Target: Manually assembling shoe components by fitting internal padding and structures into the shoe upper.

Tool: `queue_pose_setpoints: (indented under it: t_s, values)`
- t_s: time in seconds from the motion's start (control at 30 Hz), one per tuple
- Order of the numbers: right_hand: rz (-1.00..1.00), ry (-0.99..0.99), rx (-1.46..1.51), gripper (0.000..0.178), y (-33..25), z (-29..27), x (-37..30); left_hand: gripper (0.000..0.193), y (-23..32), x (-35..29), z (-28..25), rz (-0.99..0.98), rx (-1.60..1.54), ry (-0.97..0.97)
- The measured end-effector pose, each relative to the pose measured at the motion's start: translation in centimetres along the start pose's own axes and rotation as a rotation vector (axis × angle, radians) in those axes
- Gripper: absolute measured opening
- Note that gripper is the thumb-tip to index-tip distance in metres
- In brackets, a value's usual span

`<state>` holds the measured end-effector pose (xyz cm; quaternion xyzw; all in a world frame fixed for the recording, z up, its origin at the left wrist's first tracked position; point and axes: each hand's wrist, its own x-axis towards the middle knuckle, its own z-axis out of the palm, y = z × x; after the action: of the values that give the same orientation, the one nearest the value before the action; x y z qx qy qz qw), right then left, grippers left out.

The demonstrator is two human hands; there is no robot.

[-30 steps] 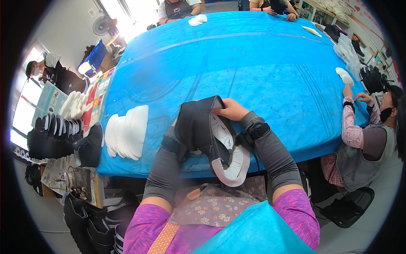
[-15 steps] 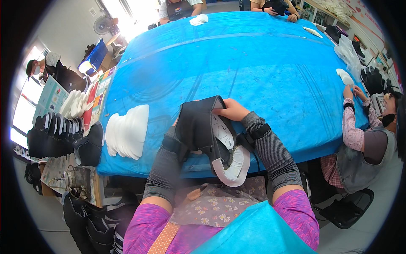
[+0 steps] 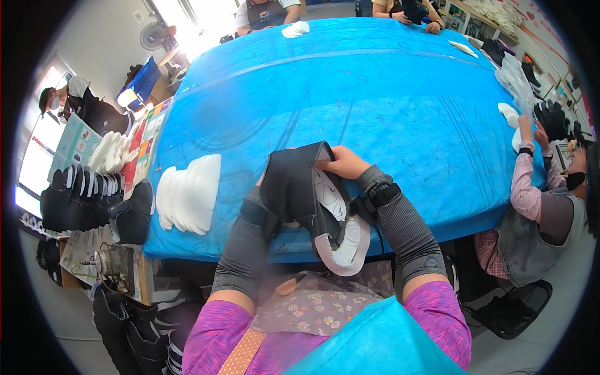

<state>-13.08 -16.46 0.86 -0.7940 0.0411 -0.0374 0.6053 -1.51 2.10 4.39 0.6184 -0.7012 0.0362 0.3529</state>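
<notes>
A black shoe upper (image 3: 290, 178) with a white lower rim is held in front of me, just over the near edge of the blue table. My right hand (image 3: 345, 164) grips its opening at the right, thumb inside and fingers wrapped behind. A white lining piece with dark line drawings (image 3: 331, 197) shows within the opening. My left hand (image 3: 259, 180) is on the upper's left side, mostly covered by it, so its fingers do not show. To the left on the table lies a fanned stack of white insole-shaped pads (image 3: 189, 195).
Several black uppers (image 3: 81, 200) stand at the left beside white pads (image 3: 111, 152). More uppers (image 3: 134, 334) sit low at the left. On the right, a co-worker's hands (image 3: 531, 131) are near white pads (image 3: 509, 114). Other people sit across the blue table (image 3: 375, 81).
My hands and the shoe upper have barely moved. At the right, the co-worker's hands have shifted slightly, and a white pad is now beneath them.
</notes>
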Motion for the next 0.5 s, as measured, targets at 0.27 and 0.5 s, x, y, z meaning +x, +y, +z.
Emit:
queue_pose_setpoints:
  t_s: [0.27, 0.5]
  values:
    - [-0.009, -0.004, -0.003, 0.034, 0.22, 0.02, 0.09, 0.038, 0.28, 0.01, 0.04, -0.042, 0.007, -0.010]
    - [0.011, -0.003, -0.011, 0.037, 0.00, -0.06, -0.05, 0.037, 0.26, -0.04, -0.14, 0.045, 0.031, -0.010]
